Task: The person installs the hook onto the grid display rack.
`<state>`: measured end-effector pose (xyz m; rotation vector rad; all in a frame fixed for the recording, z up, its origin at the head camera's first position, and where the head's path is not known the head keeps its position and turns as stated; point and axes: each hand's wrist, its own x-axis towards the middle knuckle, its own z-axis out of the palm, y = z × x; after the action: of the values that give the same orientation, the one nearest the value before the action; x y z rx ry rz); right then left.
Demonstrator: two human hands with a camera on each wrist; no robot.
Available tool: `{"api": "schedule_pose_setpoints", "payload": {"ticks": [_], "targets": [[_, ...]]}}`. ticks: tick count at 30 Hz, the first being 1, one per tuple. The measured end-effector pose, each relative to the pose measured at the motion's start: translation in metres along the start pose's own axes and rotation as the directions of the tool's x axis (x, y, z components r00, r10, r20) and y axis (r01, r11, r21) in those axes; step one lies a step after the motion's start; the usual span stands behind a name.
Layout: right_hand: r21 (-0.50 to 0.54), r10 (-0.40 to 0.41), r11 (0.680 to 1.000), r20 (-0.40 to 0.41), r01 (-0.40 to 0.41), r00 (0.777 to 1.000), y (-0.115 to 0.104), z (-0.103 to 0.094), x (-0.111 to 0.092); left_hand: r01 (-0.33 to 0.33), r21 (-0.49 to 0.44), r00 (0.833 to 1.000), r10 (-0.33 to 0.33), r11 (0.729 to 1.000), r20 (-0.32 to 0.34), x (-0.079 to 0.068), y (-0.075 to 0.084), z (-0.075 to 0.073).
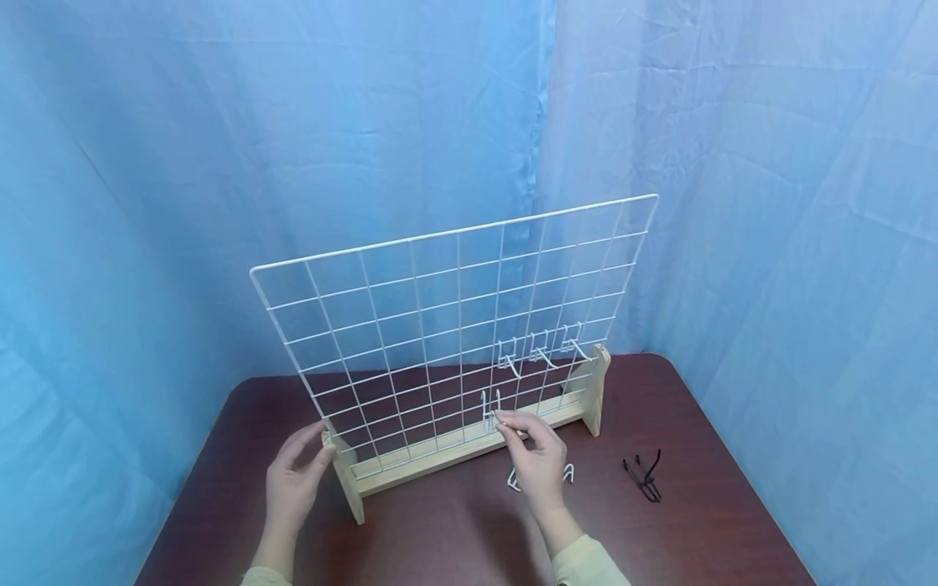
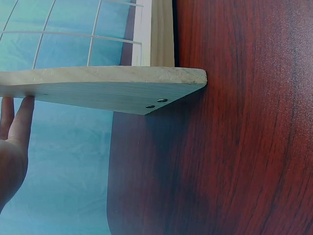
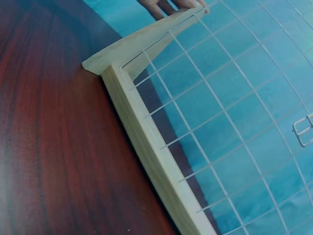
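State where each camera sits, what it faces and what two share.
Head: on the head, facing forward and down at the white wire grid panel; left hand and right hand show.
Left wrist: worn there, facing the wooden left end support and tabletop; the left hand's fingers show.
Right wrist: worn there, facing along the wooden crossbar toward that support; only the left hand shows.
Both wrist views share that support and the left hand.

- The right grip (image 1: 538,462) hid part of the held hook (image 1: 488,416).
- White wire (image 1: 513,480) behind it was partly hidden.
- The head view's edge cut both sleeves (image 1: 589,563).
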<state>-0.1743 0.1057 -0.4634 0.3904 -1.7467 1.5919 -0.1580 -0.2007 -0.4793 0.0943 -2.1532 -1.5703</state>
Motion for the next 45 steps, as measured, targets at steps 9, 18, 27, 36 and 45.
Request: {"api": "schedule_pose_setpoints", "payload": {"ticks": [9,18,27,36,45], "targets": [[0.038,-0.035,0.999,-0.018,0.036,0.999,0.019,0.005,0.006,-0.002,-0.008,1.000,0.002,1.000,0.001,0.000,0.000,0.000],[0.115,-0.032,0.993,-0.038,0.036,0.999,0.019,0.014,0.016,-0.011,0.012,1.000,0.011,1.000,0.002,0.001,-0.007,0.000],[0.134,0.003,0.991,-0.075,0.007,0.997,-0.014,0.026,0.030,-0.004,-0.004,1.000,0.004,1.000,0.002,0.006,-0.040,0.001],[0.145,0.007,0.989,-0.096,0.007,0.995,0.003,0.031,0.037,-0.012,-0.001,1.000,0.012,1.000,0.004,0.006,-0.039,0.001],[0.138,0.015,0.990,-0.119,0.001,0.993,-0.021,0.035,0.047,-0.015,-0.017,1.000,0.015,1.000,-0.001,0.006,-0.042,0.001]]}}
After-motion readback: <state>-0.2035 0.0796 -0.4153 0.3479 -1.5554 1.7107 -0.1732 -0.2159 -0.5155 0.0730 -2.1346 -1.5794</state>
